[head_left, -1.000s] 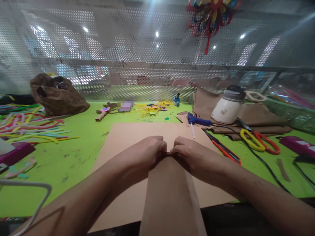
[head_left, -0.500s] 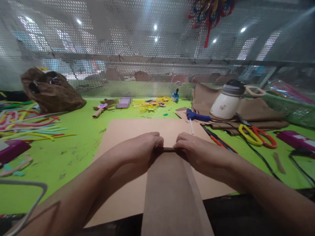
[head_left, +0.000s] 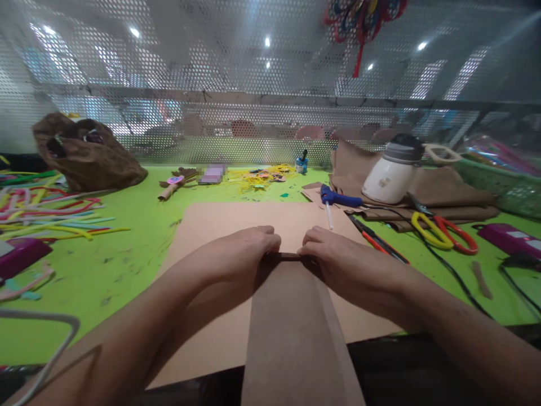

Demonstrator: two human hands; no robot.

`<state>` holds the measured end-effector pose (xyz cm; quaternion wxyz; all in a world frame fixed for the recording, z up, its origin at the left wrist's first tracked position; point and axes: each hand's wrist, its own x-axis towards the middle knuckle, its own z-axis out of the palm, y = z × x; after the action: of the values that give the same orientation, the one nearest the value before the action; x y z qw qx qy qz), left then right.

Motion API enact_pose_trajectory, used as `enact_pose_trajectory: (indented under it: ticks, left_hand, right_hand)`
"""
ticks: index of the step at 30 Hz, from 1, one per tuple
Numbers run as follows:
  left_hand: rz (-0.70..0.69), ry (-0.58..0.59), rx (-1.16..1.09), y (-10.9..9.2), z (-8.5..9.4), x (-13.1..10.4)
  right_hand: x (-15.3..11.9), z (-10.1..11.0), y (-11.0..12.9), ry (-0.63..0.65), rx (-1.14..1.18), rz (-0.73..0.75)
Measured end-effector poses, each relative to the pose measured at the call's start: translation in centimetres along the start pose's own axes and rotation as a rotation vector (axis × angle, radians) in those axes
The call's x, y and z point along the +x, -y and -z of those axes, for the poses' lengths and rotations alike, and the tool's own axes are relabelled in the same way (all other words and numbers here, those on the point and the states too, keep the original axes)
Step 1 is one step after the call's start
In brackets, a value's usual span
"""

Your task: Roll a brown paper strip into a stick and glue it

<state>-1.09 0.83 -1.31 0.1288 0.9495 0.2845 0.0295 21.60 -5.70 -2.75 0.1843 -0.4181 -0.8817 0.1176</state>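
Observation:
A long strip of brown paper point(head_left: 296, 332) lies over a tan board point(head_left: 211, 338) and hangs past the front edge of the table. Its far end is rolled or folded into a narrow dark edge. My left hand point(head_left: 253, 248) pinches the left end of that edge, fingers curled. At the right end, my right hand point(head_left: 325, 248) grips the same edge with bent fingers. The fingertips under the paper are hidden. Beyond the right hand, a blue glue gun point(head_left: 340, 198) rests with its white glue stick over the board's corner.
On the right are scissors point(head_left: 443, 231), a red-and-black cutter point(head_left: 380, 242), a white bottle point(head_left: 391, 175) and folded brown paper point(head_left: 448, 189). Coloured pipe cleaners point(head_left: 54, 214) and a crumpled brown bag point(head_left: 84, 158) lie left. A blue glue bottle point(head_left: 301, 163) stands behind.
Both hands hold the paper edge in nearly the same place. The view has shifted very slightly; the paper strip looks almost unchanged.

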Motion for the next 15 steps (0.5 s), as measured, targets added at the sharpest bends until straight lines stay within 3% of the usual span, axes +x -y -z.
enact_pose_trajectory:
  ticks: [6, 15]
  left_hand:
    - [0.021, -0.003, 0.014, -0.6, 0.2, -0.2]
    - [0.067, -0.029, 0.057, 0.1, 0.3, -0.2]
  right_hand:
    - [0.0, -0.3, -0.3, 0.000, -0.043, 0.006]
    - [0.9, 1.0, -0.7, 0.086, 0.090, -0.016]
